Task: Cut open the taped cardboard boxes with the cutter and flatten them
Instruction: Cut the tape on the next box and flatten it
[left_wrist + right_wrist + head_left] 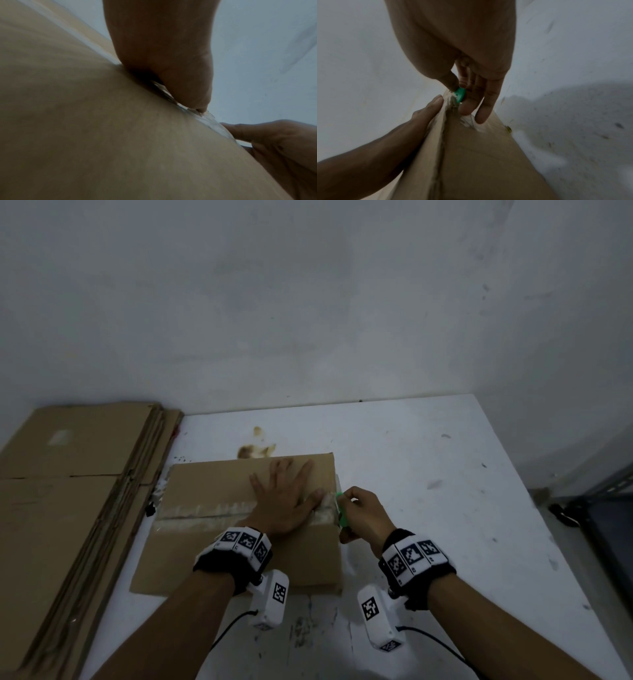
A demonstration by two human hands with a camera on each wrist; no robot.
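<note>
A brown cardboard box [219, 487] lies on the white table [428, 460], with a strip of clear tape [205, 510] along its top seam. My left hand [284, 494] presses flat on the box top with fingers spread, its thumb by the tape's right end. My right hand [359, 511] grips a green cutter [341, 508] at the box's right edge, where the tape wraps over. In the right wrist view the cutter [459, 94] is pinched between thumb and fingers against the box [479, 155] seam. The left wrist view shows the box top [102, 135] and my thumb [180, 81] on the tape.
A stack of flattened cardboard sheets [68, 491] lies along the table's left side. A brown stain [255, 451] marks the table behind the box. A white wall [308, 302] rises behind the table. A dark metal shelf [609, 508] stands at the right.
</note>
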